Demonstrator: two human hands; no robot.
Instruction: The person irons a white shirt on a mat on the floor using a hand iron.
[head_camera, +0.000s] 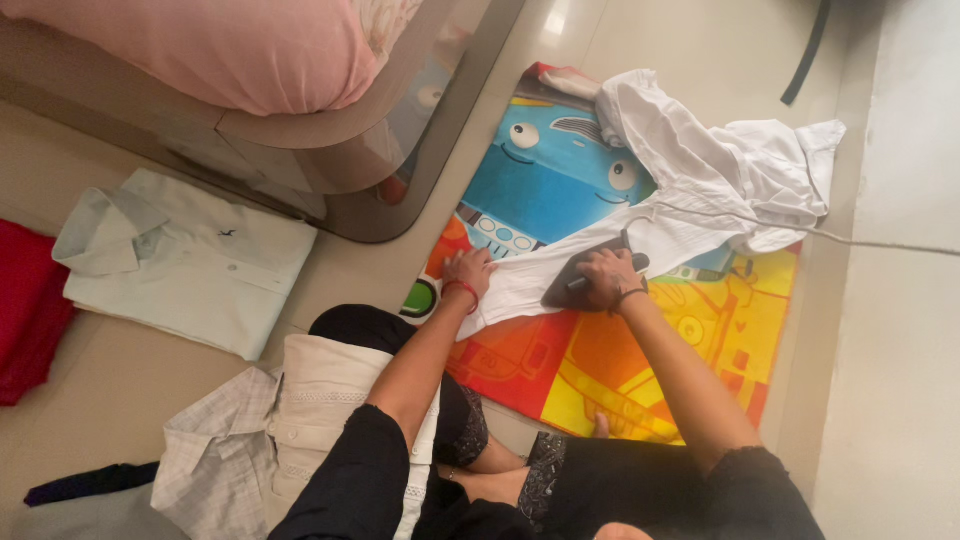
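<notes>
One crumpled white shirt (690, 190) lies spread beneath a dark iron (585, 275).

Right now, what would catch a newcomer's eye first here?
The bright cartoon mat on the floor, with a white shirt spread over it. The right hand holds a dark iron on the shirt while the left hand pins the fabric. A folded pale shirt lies left.

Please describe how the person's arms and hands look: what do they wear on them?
Both arms are bare below short black sleeves. The left hand has a thin red band at its wrist; the right hand has a thin dark band at its wrist. No gloves are worn.
</notes>
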